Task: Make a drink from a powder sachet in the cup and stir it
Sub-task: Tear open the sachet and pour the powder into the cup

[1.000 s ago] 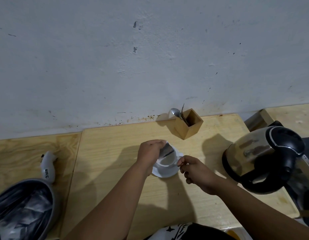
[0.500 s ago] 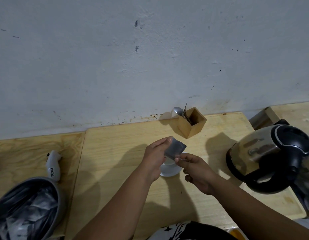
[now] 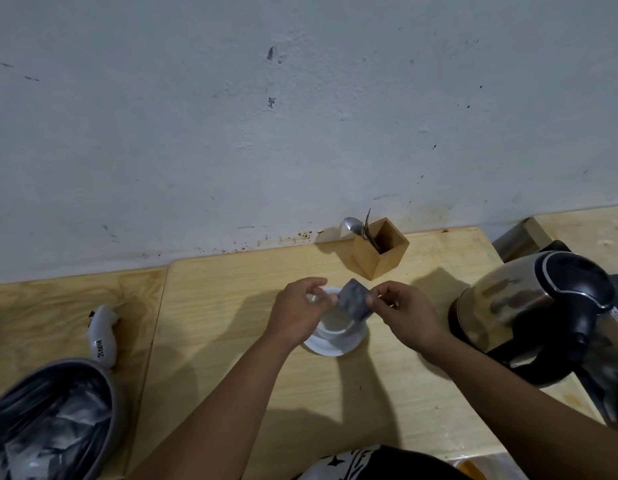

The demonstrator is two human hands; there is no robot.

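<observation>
A small grey sachet [image 3: 353,298] is held flat just above a white cup [image 3: 335,328] that stands on a white saucer [image 3: 330,347] in the middle of the wooden table [image 3: 210,320]. My left hand [image 3: 297,311] pinches the sachet's left edge and hides part of the cup's rim. My right hand [image 3: 402,313] pinches its right edge. What is inside the cup cannot be made out.
A wooden holder [image 3: 380,247] with a spoon [image 3: 354,226] stands at the wall behind the cup. A steel and black kettle [image 3: 532,313] sits close at the right. At the left are a grey bin with a liner [image 3: 47,420] and a white hand-held device [image 3: 101,336].
One second ago my left hand tipped the sachet into the cup. It has lifted the sachet up off the cup, and my right hand has taken hold of its other edge.
</observation>
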